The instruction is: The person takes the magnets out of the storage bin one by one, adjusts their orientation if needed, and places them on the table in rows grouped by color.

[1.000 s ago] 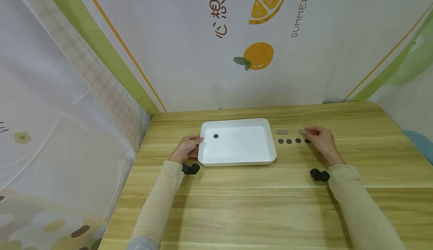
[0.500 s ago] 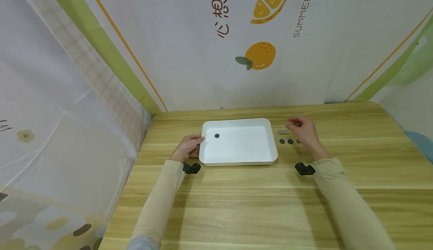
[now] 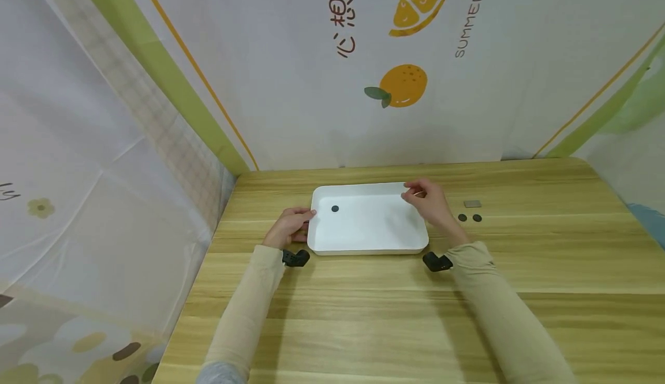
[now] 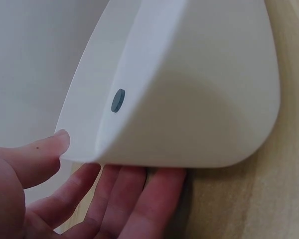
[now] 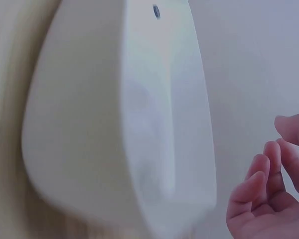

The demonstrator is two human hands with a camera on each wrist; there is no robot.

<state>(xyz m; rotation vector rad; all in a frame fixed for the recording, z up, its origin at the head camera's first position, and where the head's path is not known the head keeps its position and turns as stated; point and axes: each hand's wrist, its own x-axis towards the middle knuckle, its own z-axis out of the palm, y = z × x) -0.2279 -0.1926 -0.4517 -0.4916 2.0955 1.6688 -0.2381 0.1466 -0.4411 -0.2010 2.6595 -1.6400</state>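
My left hand (image 3: 288, 226) holds the left end of a shallow white tray (image 3: 366, 228). In the left wrist view its thumb (image 4: 62, 142) lies on the rim, with the fingers under the edge. A small dark round disc (image 3: 335, 208) lies inside the tray toward the left. My right hand (image 3: 433, 204) is over the tray's far right corner, thumb and fingertips brought close together. In the right wrist view the hand (image 5: 269, 194) is beside the rim, and I cannot tell whether a small piece is between the fingertips.
Right of the tray, a grey rectangular piece (image 3: 473, 204) and two dark discs (image 3: 462, 217) lie on the wooden table (image 3: 363, 314). The right hand hides the table just beside the tray. A white printed curtain (image 3: 291, 112) hangs behind the table's back edge.
My right hand has moved left from the small pieces on the table to the tray's right end, uncovering a grey piece and discs. My left hand stays on the tray.
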